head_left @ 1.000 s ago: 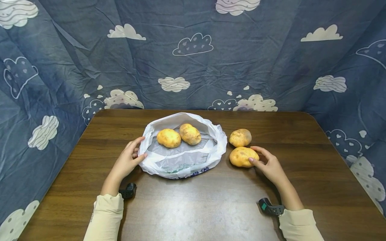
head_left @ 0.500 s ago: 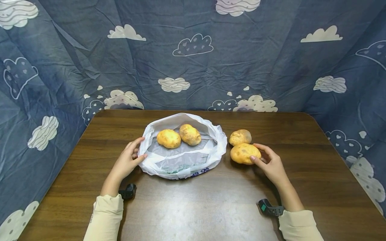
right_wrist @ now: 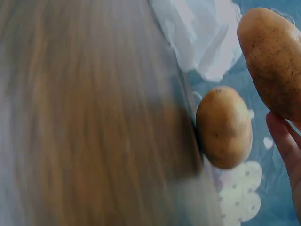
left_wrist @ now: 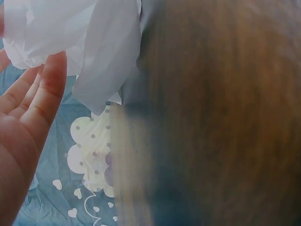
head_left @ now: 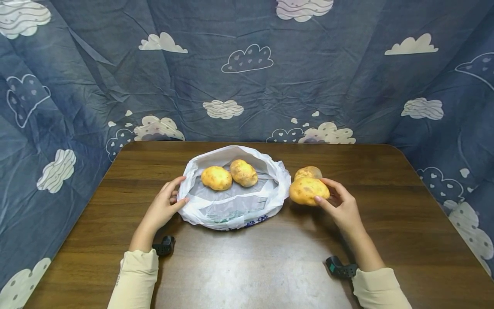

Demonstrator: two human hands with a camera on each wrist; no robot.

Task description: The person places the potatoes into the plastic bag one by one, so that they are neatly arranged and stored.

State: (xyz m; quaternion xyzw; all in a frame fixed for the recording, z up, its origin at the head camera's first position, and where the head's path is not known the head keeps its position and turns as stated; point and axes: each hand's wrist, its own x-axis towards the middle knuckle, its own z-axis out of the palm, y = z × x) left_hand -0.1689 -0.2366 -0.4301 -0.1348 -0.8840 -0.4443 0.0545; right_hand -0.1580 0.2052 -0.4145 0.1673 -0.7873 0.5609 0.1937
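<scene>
Potato (head_left: 308, 192) lifted since earlier, nearer bag (head_left: 231, 206) | right hand (head_left: 342, 209) pinching it | left hand (head_left: 163, 206) unchanged, spread against bag

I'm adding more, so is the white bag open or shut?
Open: the white bag gapes wide, with two potatoes visible inside.

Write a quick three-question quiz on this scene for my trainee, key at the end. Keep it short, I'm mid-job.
1. How many potatoes lie inside the white bag?
2. True or false: the left hand holds a potato.
3. Where is the potato held by the right hand?
A) Inside the bag
B) Raised above the table
C) Under the left hand

Key:
1. Two.
2. False; it touches the bag.
3. B.
</scene>
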